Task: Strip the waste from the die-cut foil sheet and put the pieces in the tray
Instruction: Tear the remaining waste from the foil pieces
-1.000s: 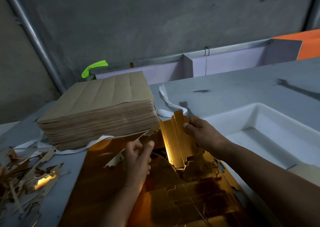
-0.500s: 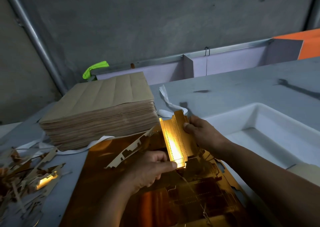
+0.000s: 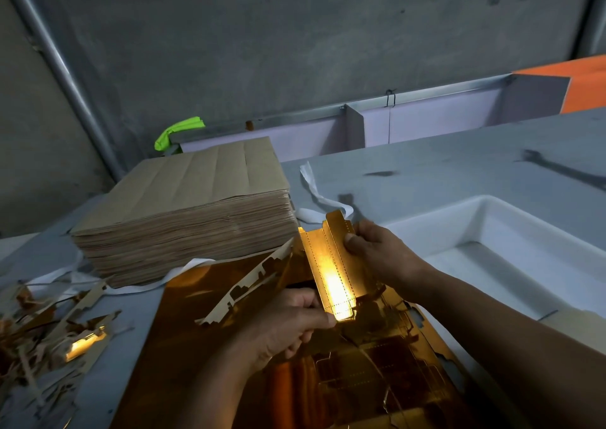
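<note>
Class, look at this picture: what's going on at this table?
A person is stripping a gold foil sheet on the table. The right hand pinches the top of a perforated gold piece and the left hand grips its lower end, holding it above the sheet. A jagged waste strip curls up beside it; more scraps lie piled at the left. The piece is not yet in the white tray at the right.

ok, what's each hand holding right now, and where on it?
Both hold the same gold foil piece. The right hand pinches its upper right edge, thumb on the face. The left hand pinches its lower end.
</note>
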Available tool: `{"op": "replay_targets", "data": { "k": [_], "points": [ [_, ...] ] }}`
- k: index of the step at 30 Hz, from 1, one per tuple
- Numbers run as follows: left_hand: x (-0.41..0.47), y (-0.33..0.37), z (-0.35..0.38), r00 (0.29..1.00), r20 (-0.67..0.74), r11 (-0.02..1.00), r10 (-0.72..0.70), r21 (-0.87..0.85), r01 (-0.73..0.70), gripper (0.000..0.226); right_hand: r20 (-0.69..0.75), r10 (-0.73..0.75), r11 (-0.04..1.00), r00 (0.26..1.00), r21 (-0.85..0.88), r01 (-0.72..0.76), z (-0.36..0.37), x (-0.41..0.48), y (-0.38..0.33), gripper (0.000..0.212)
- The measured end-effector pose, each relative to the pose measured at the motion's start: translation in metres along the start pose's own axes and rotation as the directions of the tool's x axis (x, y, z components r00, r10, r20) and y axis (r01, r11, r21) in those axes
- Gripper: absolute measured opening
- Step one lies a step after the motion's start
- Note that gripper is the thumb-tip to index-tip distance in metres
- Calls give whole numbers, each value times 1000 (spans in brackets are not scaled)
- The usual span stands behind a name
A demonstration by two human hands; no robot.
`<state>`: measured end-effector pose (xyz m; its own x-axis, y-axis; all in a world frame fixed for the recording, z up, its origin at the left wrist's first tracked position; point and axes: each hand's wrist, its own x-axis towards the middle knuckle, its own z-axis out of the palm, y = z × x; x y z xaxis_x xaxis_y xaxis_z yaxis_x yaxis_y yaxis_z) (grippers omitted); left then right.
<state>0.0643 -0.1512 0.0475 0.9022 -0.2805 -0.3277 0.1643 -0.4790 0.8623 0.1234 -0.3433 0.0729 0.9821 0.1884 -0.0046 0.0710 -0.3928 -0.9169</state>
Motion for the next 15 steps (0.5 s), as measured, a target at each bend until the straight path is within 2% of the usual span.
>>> {"op": "replay_targets", "data": {
  "k": [3, 8, 12, 15],
  "points": [
    [0, 1, -2, 1000, -6, 1000, 4, -12, -4, 10, 13, 12, 1000, 1000, 21, -12, 0, -1, -1, 22],
    [0, -1, -3, 1000, -5, 1000, 5, -18, -5, 18, 12, 6, 1000, 1000, 16, -6, 0, -1, -2, 19],
    [0, -1, -3, 1000, -4, 999, 9, -32, -9, 3, 15, 13, 1000, 1000, 2, -13, -1, -1, -2, 23],
    [-1, 0, -5, 1000, -5, 999, 15, -39, -15, 5, 15, 24, 1000, 1000, 20, -24, -1, -1, -2, 22]
  ]
}}
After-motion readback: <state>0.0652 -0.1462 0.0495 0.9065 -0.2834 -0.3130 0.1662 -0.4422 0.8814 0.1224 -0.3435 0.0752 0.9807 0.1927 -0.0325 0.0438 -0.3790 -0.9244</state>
